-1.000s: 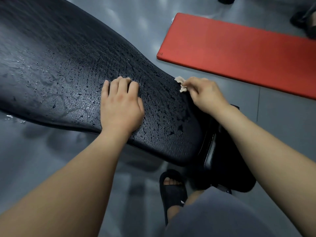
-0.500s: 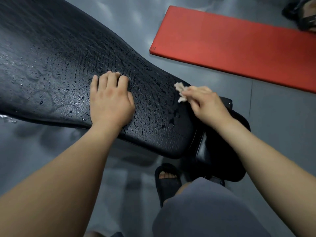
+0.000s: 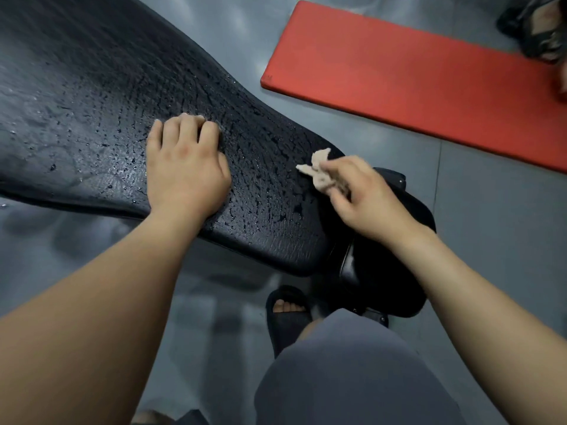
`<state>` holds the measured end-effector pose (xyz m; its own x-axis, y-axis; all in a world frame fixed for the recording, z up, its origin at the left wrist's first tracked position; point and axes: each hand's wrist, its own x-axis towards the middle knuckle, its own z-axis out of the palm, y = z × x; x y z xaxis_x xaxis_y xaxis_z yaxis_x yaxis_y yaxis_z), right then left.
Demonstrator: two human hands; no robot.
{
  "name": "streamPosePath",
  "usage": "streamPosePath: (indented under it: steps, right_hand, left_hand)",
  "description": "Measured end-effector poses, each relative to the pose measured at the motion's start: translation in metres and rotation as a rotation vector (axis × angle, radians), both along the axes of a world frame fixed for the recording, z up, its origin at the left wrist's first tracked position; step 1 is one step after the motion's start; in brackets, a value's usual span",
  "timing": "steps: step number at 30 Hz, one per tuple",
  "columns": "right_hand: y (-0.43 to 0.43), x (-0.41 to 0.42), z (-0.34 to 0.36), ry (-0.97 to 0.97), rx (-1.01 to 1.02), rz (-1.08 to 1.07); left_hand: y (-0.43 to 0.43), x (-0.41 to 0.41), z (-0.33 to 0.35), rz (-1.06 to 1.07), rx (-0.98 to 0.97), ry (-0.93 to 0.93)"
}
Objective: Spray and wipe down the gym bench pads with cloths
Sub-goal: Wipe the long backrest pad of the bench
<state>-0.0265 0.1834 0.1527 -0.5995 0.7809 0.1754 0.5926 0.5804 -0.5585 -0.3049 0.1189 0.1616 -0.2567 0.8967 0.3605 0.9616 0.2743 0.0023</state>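
Note:
The black bench pad runs from upper left to the middle, its cracked surface beaded with wet droplets. My left hand rests palm down on the pad near its front edge, fingers bent with the tips on the surface; I see nothing in it. My right hand pinches a small crumpled beige cloth against the pad's narrow end. Most of the cloth is hidden by my fingers.
A second black seat pad sits just below my right hand. A red floor mat lies on the grey floor at upper right, with someone's sandalled foot at its far corner. My own sandalled foot and grey-clad knee are under the bench end.
My right hand has slid the cloth from the pad's far edge inward across its narrow end. My left hand has stayed planted on the pad.

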Motion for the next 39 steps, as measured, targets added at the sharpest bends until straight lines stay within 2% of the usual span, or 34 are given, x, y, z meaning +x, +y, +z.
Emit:
streamPosePath:
  steps: [3,4,5,7,9,11,13,15,18,21,24,28,32,34,36,39]
  right_hand:
    - [0.01,-0.016,0.018,0.305,-0.349,-0.102]
    - [0.014,-0.02,0.018,0.348,-0.431,-0.132]
    - [0.018,-0.022,0.016,0.311,-0.451,-0.185]
    - [0.025,-0.018,0.005,0.121,-0.332,-0.346]
    - [0.026,-0.014,0.001,0.069,-0.217,-0.421]
    - [0.025,-0.014,0.001,0.091,-0.196,-0.308]
    - [0.024,-0.018,-0.002,-0.013,-0.154,-0.128]
    - [0.03,-0.02,-0.01,-0.061,-0.07,-0.06]
    - [0.057,-0.017,-0.016,0.001,-0.017,-0.207]
    - [0.071,-0.007,-0.022,-0.088,-0.011,-0.289]
    - [0.044,-0.001,-0.024,-0.163,0.069,-0.279]
    - [-0.014,-0.002,-0.02,-0.161,0.188,-0.161]
    - [-0.027,-0.018,-0.012,-0.166,0.162,0.091]
    - [-0.003,-0.025,-0.013,-0.136,0.19,0.014]
    - [0.024,-0.024,-0.017,-0.148,0.191,-0.178]
    - [0.016,-0.024,-0.021,-0.164,0.205,-0.332]
  left_hand:
    - [0.0,0.0,0.0,0.003,0.0,0.004]
    - [0.0,-0.001,0.0,0.003,-0.001,0.003]
    - [0.0,-0.001,0.0,0.003,0.0,0.002]
    - [0.0,-0.001,0.0,0.004,0.002,-0.001]
    - [0.0,0.0,-0.001,0.007,0.002,-0.001]
    - [0.0,0.0,-0.002,0.006,0.002,0.005]
    - [0.0,-0.001,-0.002,0.002,-0.001,0.006]
    - [0.0,-0.001,-0.002,0.001,0.0,0.003]
    - [0.0,-0.002,-0.002,0.005,0.002,0.0]
    - [0.001,-0.002,-0.003,0.004,0.002,0.003]
    - [0.002,-0.002,-0.003,0.005,0.004,0.007]
    - [0.002,-0.002,-0.004,0.009,-0.002,0.009]
    - [0.002,-0.001,-0.003,0.012,-0.005,0.005]
    - [0.002,-0.001,-0.002,0.015,-0.009,0.001]
    - [0.001,-0.001,-0.002,0.015,-0.01,-0.001]
    - [0.002,0.0,-0.002,0.012,-0.009,-0.003]
